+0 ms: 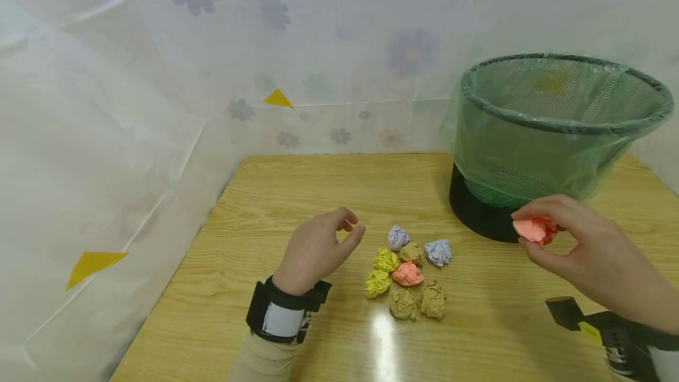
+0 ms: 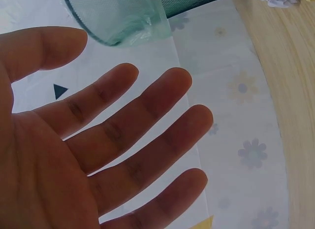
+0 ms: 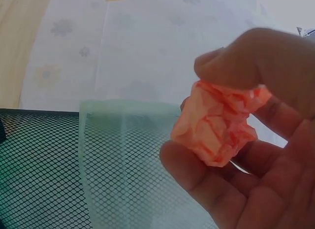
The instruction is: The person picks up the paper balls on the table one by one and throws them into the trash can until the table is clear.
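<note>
My right hand (image 1: 589, 246) pinches a crumpled pink paper ball (image 1: 534, 230) between thumb and fingers, in front of the lower part of the bin in the head view. The same pink ball (image 3: 216, 123) fills the grip in the right wrist view. My left hand (image 1: 320, 246) hovers over the table with relaxed fingers and holds nothing; its palm shows in the left wrist view. Just right of it lies a cluster of paper balls: yellow (image 1: 377, 283), brown (image 1: 433, 299), pale lavender (image 1: 398, 237) and another pink one (image 1: 407, 274). A second lavender ball (image 1: 438, 252) lies slightly apart.
A black mesh bin (image 1: 480, 211) with a green plastic liner (image 1: 530, 152) over its rim stands at the table's back right. The wooden table (image 1: 239, 287) meets a flower-patterned white sheet (image 1: 339, 46) behind. Yellow triangles (image 1: 95, 267) mark the sheet at left.
</note>
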Motion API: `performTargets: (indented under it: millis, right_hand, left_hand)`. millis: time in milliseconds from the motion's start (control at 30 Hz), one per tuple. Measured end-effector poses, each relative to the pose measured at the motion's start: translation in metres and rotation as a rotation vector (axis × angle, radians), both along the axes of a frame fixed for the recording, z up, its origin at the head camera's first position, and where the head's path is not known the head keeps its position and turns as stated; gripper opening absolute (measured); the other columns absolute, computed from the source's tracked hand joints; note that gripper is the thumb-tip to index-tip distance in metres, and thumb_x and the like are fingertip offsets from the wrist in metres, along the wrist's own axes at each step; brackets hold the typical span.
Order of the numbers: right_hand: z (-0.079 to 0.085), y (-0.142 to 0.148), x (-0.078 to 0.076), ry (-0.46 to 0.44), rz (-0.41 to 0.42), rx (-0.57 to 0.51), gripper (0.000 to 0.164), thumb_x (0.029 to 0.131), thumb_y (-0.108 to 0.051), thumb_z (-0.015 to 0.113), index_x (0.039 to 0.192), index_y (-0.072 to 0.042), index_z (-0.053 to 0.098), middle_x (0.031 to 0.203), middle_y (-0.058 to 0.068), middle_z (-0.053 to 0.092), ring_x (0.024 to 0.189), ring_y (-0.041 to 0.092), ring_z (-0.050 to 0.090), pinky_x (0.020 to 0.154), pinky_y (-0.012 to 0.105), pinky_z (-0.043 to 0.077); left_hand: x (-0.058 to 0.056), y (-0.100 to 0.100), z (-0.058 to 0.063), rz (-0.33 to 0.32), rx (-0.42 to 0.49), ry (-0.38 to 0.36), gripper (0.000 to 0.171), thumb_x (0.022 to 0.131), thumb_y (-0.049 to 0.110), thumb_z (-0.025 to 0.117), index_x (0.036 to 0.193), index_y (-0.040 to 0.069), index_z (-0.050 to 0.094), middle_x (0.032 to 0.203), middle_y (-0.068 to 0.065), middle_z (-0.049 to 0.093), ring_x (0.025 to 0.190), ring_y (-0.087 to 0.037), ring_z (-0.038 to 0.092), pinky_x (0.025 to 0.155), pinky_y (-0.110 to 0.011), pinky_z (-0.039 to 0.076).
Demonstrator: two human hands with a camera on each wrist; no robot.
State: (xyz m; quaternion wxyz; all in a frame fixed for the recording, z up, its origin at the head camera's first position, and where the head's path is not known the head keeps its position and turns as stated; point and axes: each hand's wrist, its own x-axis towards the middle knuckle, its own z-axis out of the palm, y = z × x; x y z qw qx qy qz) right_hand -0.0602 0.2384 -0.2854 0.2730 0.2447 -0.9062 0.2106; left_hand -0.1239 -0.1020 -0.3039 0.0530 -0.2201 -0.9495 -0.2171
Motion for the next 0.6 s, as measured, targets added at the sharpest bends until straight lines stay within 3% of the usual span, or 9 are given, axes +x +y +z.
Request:
performTargets:
  millis: [133, 233, 367, 467, 600]
  right_hand:
    - [0.0009, 0.0011, 0.0007, 0.007, -0.001, -0.008, 0.039, 0.068, 0.002, 0.077, 0.103, -0.01, 0.064, 0.1, -0.005, 0.056, 0.082, -0.004, 0.041, 0.068, 0.008, 0.035]
    - [0.0015, 0.0024, 0.0011, 0.016, 0.013, -0.02, 0.024, 0.084, -0.024, 0.069, 0.102, -0.01, 0.064, 0.099, -0.007, 0.055, 0.083, -0.005, 0.041, 0.068, 0.008, 0.036]
    - [0.0024, 0.0039, 0.0019, 0.019, 0.018, -0.028, 0.033, 0.088, -0.039, 0.059, 0.102, -0.01, 0.064, 0.099, -0.008, 0.054, 0.082, -0.005, 0.042, 0.067, 0.008, 0.036]
    - [0.0026, 0.0047, 0.0021, 0.02, 0.011, -0.027, 0.028, 0.086, -0.033, 0.064, 0.102, -0.01, 0.064, 0.098, -0.008, 0.054, 0.082, -0.005, 0.041, 0.066, 0.008, 0.036]
    - [0.0032, 0.0048, 0.0012, 0.026, 0.021, -0.033, 0.039, 0.088, -0.045, 0.054, 0.101, -0.009, 0.063, 0.097, -0.009, 0.054, 0.082, -0.005, 0.041, 0.067, 0.008, 0.036]
  left_hand:
    - [0.0001, 0.0, -0.0001, -0.002, 0.007, -0.002, 0.032, 0.094, 0.039, 0.052, 0.107, 0.012, 0.064, 0.095, -0.004, 0.068, 0.05, -0.005, 0.049, 0.042, -0.023, 0.037]
    - [0.0001, 0.0, -0.0003, -0.003, 0.009, -0.002, 0.032, 0.094, 0.039, 0.053, 0.107, 0.012, 0.064, 0.095, -0.004, 0.068, 0.049, -0.004, 0.048, 0.042, -0.023, 0.037]
    - [0.0002, 0.0002, -0.0003, -0.002, 0.006, -0.004, 0.031, 0.093, 0.039, 0.053, 0.107, 0.012, 0.064, 0.095, -0.003, 0.068, 0.049, -0.004, 0.048, 0.042, -0.023, 0.037]
    - [0.0001, 0.0004, -0.0003, 0.001, 0.003, -0.001, 0.031, 0.093, 0.039, 0.053, 0.107, 0.013, 0.064, 0.095, -0.002, 0.068, 0.05, -0.005, 0.049, 0.042, -0.023, 0.037]
    - [-0.0002, 0.0004, -0.0007, 0.0, -0.002, 0.005, 0.031, 0.093, 0.039, 0.053, 0.107, 0.013, 0.064, 0.095, -0.002, 0.068, 0.049, -0.005, 0.048, 0.042, -0.023, 0.037]
